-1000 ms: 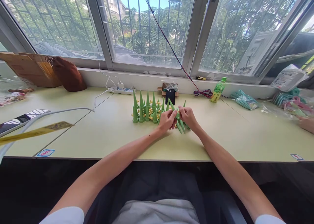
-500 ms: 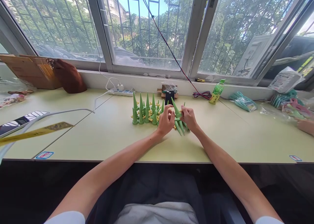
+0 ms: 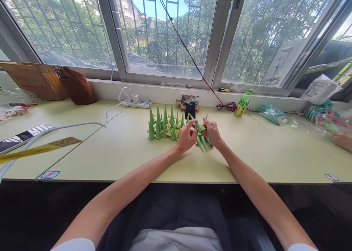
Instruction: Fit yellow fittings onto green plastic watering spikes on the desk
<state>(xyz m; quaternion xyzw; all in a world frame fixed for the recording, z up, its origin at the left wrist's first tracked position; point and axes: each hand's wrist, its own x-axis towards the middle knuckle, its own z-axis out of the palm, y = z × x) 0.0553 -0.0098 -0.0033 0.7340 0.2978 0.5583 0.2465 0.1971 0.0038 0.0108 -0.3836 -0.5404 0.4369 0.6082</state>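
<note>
Between my two hands is a green cone-shaped plant watering spike [image 3: 200,127], tilted with its tip pointing up and left. My right hand [image 3: 213,134] is closed on its wider end, where a bit of yellow shows. The bent fingers of my left hand [image 3: 187,137] pinch the spike along its tapered side. Under the hands, several more green spikes [image 3: 202,144] lie on the table. To the left, rows of green spikes with yellow valves [image 3: 158,128] stand point up, partly hidden by my left hand.
A dark phone-like object [image 3: 190,111] stands before a small cardboard box [image 3: 181,103]. Further back are a power strip [image 3: 140,104], a green bottle [image 3: 243,103] and coiled red-black wire [image 3: 226,106]. Teal packages [image 3: 272,113] lie right; another person's hand [image 3: 342,141] shows at the edge.
The spike in my hands has tipped from nearly upright to a lower slant. My left fingers have moved slightly right onto it. The standing spikes have not moved.
</note>
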